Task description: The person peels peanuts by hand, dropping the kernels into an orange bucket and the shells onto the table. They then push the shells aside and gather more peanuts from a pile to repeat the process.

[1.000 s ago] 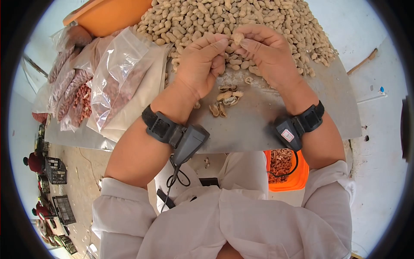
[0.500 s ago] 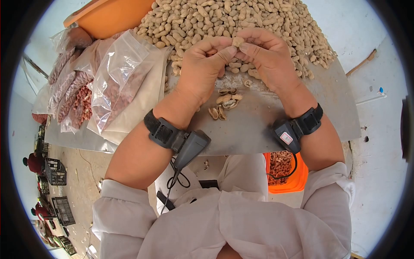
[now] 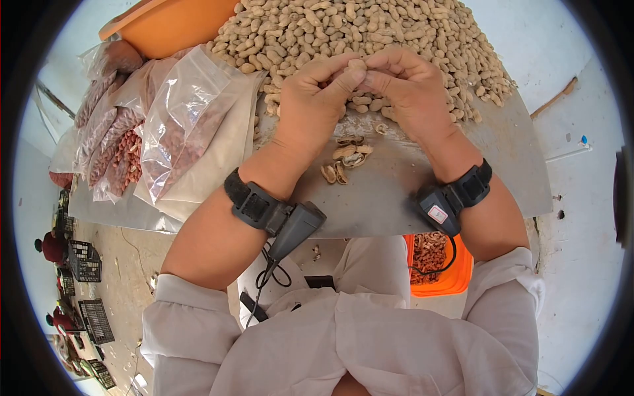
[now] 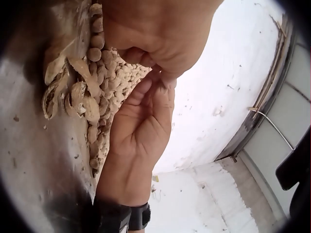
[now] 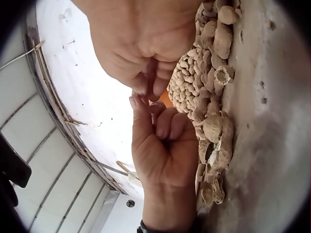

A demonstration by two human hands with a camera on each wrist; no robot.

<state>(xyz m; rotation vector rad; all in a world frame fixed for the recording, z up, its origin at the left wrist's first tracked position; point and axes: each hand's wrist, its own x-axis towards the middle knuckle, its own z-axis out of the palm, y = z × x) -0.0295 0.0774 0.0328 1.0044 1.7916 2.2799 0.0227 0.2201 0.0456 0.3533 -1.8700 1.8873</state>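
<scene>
In the head view a small peanut (image 3: 357, 65) is pinched between the fingertips of both hands, which meet over the near edge of the peanut heap (image 3: 456, 39). The left hand (image 3: 310, 99) curls its fingers and thumb at the peanut's left side. From the other side the right hand (image 3: 413, 92) grips it with thumb and index finger. Both wrist views show the fingertips touching, with the peanut mostly hidden between them. Below the hands, cracked shells (image 3: 347, 156) lie on the metal tabletop (image 3: 389, 191).
Plastic bags of red kernels (image 3: 178, 132) lie at the left, beside an orange basin (image 3: 168, 26). Below the table's near edge, an orange container (image 3: 452, 280) holds reddish kernels. Black crates (image 3: 97, 321) and people stand on the floor at far left.
The left hand has turned a little and its curled lower fingers are now tucked from sight. The pinched peanut has shifted slightly left, and both hands remain together.
</scene>
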